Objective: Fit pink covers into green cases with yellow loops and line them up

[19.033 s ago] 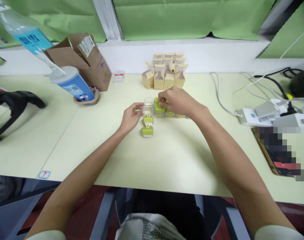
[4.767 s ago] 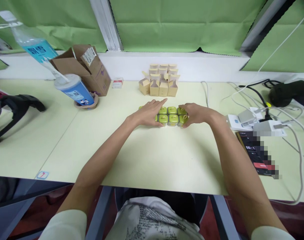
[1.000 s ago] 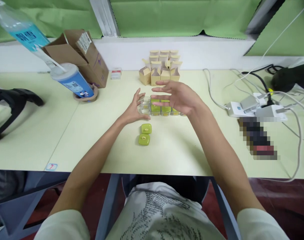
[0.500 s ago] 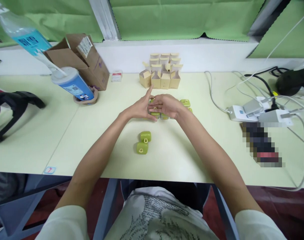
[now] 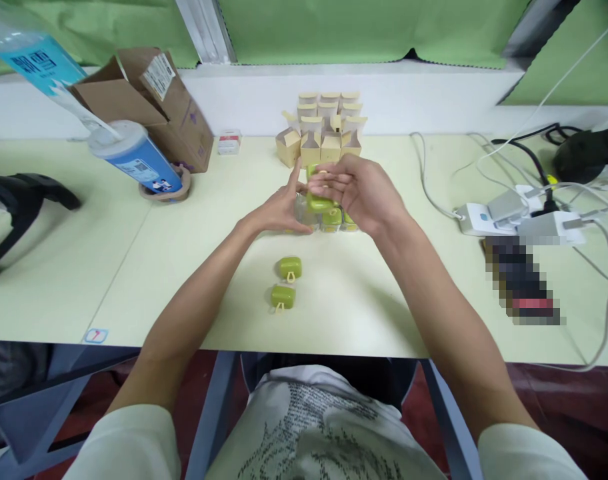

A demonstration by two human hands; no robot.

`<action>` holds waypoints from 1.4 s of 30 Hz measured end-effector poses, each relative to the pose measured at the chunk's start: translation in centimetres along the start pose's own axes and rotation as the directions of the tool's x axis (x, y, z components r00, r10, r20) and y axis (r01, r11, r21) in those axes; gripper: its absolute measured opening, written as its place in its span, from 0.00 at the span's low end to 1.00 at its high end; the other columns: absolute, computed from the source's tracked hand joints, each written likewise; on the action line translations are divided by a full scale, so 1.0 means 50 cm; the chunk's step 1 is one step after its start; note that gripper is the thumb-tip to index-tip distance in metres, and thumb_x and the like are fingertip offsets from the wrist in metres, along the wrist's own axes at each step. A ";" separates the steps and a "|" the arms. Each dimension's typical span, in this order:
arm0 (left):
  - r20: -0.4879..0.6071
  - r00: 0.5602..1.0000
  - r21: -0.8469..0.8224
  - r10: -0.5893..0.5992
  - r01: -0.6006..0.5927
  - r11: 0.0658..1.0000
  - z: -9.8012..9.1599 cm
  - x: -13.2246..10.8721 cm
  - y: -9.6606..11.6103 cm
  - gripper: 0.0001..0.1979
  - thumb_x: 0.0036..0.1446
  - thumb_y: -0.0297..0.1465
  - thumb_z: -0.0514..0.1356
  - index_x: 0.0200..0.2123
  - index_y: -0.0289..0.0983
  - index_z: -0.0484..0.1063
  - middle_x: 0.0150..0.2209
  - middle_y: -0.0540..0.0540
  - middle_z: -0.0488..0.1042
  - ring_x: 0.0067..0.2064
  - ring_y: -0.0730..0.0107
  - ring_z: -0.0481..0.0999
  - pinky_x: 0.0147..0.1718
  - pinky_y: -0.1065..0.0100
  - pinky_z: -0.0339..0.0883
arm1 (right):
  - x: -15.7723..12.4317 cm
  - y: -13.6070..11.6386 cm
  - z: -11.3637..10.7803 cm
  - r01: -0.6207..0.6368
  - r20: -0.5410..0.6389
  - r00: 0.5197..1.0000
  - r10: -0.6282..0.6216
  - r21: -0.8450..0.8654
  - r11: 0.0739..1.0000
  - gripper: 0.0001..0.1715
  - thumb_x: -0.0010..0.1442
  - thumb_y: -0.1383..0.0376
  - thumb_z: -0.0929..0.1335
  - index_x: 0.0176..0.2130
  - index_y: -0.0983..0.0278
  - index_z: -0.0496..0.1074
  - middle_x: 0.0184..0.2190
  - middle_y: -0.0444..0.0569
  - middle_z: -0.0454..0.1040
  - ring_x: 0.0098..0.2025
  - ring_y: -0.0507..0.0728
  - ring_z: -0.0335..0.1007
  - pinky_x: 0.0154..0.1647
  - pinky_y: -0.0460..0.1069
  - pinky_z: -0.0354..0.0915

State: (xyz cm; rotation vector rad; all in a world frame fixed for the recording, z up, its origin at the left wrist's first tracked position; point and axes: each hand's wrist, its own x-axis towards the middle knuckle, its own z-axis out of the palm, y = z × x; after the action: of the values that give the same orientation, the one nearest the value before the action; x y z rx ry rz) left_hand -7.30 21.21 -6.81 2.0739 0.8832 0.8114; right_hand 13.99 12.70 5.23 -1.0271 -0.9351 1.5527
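My right hand is raised above a cluster on the table, its fingers curled around a small rounded green case; part of it is hidden by the fingers. My left hand is spread, thumb and fingers apart, at the left side of the cluster. Between the hands a clear plastic piece shows, and I cannot tell whether the left hand touches it. More green cases with clear plastic around them sit below my right hand. Nearer me lie two loose green cases, an upper one and a lower one, each with a pale loop.
Several small open cardboard boxes stand in rows at the wall. On the left are a large brown carton, a blue tissue canister and a small white-red box. A power strip with cables and a blurred dark object lie right.
My right hand has risen and moved to the right, lifting a green case off the cluster. My left hand stays almost in place. The view has shifted slightly.
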 end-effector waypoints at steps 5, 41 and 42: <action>0.096 0.995 0.118 -0.026 0.015 0.993 -0.004 0.008 -0.005 0.86 0.36 0.43 0.84 0.85 0.39 0.30 0.67 0.30 0.74 0.69 0.33 0.73 0.70 0.39 0.64 | -0.151 0.035 -0.029 -0.058 0.071 0.996 0.058 0.000 0.998 0.09 0.57 0.73 0.71 0.37 0.66 0.83 0.38 0.55 0.85 0.38 0.58 0.84 0.53 0.56 0.82; 0.218 0.969 0.366 -0.114 0.027 0.930 0.046 0.065 0.091 0.85 0.43 0.50 0.79 0.83 0.38 0.20 0.73 0.24 0.69 0.70 0.31 0.72 0.64 0.43 0.70 | 0.052 -0.011 -0.087 -0.115 -0.036 0.993 0.109 -0.260 0.959 0.15 0.58 0.72 0.72 0.46 0.63 0.77 0.40 0.54 0.83 0.42 0.63 0.85 0.42 0.58 0.84; 0.209 0.971 0.364 -0.120 0.036 0.931 0.045 0.064 0.091 0.85 0.43 0.50 0.80 0.83 0.38 0.20 0.72 0.25 0.70 0.69 0.32 0.73 0.63 0.45 0.71 | 0.054 -0.004 -0.086 -0.109 -0.061 0.993 0.097 -0.262 0.959 0.15 0.58 0.72 0.72 0.46 0.63 0.76 0.39 0.53 0.83 0.42 0.63 0.85 0.41 0.58 0.84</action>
State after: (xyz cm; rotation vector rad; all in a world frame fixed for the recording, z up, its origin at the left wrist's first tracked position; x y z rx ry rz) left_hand -2.31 20.59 -3.51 2.3695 1.0363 0.3750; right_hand 17.76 15.69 3.54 -1.3143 -1.0912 1.5075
